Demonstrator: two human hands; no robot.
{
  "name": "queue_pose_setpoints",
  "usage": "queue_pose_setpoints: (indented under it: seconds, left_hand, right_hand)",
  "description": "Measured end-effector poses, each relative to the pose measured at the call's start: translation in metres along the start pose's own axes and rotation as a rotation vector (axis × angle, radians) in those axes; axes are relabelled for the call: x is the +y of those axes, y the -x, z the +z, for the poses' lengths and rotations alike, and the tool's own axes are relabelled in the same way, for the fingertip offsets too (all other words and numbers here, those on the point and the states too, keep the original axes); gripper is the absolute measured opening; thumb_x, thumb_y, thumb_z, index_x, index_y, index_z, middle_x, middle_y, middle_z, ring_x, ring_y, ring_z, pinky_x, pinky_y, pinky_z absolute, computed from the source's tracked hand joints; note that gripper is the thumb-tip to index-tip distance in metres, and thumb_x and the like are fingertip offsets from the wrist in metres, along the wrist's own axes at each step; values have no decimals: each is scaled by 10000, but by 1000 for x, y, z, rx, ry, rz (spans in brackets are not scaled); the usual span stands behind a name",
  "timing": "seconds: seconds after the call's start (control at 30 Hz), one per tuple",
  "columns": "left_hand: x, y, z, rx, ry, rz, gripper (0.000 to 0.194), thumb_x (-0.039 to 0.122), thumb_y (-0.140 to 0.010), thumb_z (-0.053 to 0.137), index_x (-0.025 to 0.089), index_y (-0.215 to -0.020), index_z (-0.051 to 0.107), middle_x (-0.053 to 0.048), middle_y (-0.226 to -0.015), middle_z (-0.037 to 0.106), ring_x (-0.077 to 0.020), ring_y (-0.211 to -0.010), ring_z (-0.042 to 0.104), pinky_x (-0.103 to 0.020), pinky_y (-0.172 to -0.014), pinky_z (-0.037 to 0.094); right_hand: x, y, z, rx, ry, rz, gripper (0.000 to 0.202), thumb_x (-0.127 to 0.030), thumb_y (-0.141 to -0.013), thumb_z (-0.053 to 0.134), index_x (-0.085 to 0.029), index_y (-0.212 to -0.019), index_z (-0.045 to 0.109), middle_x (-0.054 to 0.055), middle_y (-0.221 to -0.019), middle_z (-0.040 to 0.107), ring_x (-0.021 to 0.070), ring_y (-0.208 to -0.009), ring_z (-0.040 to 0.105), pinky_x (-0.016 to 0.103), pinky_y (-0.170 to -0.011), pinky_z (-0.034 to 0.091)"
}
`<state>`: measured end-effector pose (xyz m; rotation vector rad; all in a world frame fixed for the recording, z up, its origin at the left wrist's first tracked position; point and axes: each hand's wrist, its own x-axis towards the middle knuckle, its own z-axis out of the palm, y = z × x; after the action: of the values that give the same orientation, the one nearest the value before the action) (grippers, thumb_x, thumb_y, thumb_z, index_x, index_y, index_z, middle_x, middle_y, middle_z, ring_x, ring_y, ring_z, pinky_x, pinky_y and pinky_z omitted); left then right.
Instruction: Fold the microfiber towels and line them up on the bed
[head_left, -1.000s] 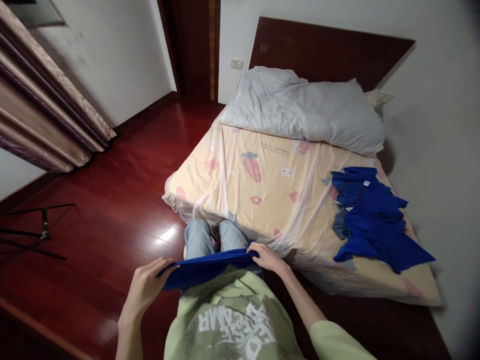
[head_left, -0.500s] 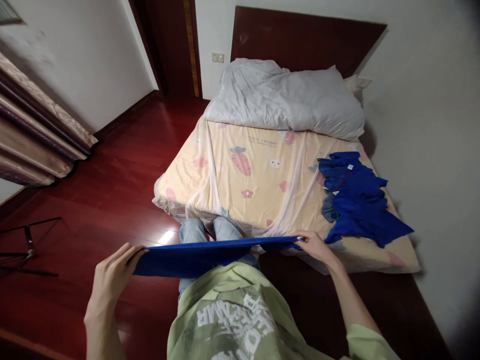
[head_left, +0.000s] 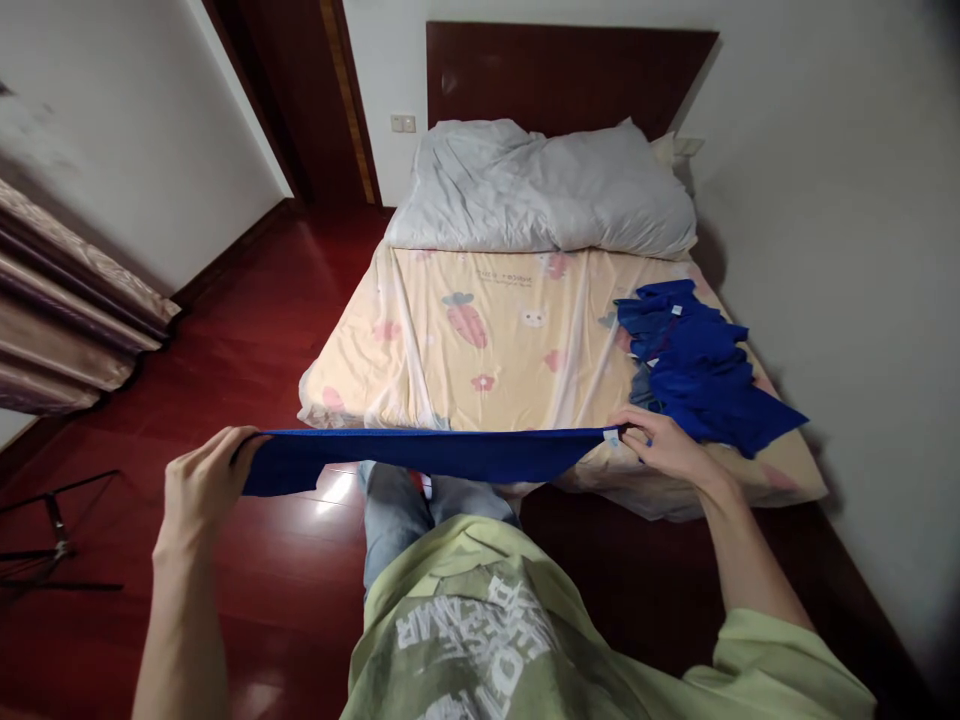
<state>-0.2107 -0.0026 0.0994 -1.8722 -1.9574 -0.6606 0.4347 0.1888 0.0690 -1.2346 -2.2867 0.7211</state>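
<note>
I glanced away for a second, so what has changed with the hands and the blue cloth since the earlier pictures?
The left hand and right hand have moved apart and farther out from the body, drawing the blue cloth into a wider strip. A white tag now shows by the right hand. Neither hand let go. The blue pile and grey bedding stayed on the bed.

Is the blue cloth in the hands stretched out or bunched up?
Stretched out: the blue cloth has a nearly straight top edge from left hand to right hand.
</note>
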Motion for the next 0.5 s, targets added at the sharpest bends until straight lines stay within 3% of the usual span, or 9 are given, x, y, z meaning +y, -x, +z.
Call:
queue_pose_setpoints:
  seconds: [0.17, 0.3, 0.43, 0.5]
  left_hand:
    - [-2, -5, -17, -126, 146, 11, 340, 401, -1033, 421, 282, -1034, 740, -27, -952, 738, -178, -866, 708, -349, -775, 521]
    - [-6, 4, -18, -51, 182, -47, 357, 343, -1033, 387, 285, -1138, 723, -46, -1118, 736, -199, -1019, 711, -389, -896, 530]
    - [-16, 13, -15, 52, 58, -160, 309, 433, -1023, 494, 242, -1042, 736, -26, -1005, 758, -186, -909, 724, -349, -787, 507]
    - [-22, 13, -17, 48, 82, -165, 302, 466, -998, 557, 226, -970, 737, -10, -929, 762, -169, -836, 717, -319, -773, 508]
  right_hand:
    - [5, 5, 0, 238, 124, 26, 234, -353, -954, 560, -258, -949, 773, 50, -998, 793, 234, -951, 752, 340, -881, 594]
    - [0, 5, -7, 370, 184, 65, 219, -411, -928, 614, -262, -900, 772, 49, -904, 785, 234, -865, 743, 338, -833, 596]
    - [-7, 7, -23, 373, 154, 37, 242, -460, -913, 643, -267, -886, 786, 47, -917, 785, 233, -851, 737, 342, -808, 593]
    - [-6, 9, -32, 335, 133, 27, 277, -506, -913, 651, -270, -896, 796, 48, -942, 784, 234, -859, 731, 344, -791, 585]
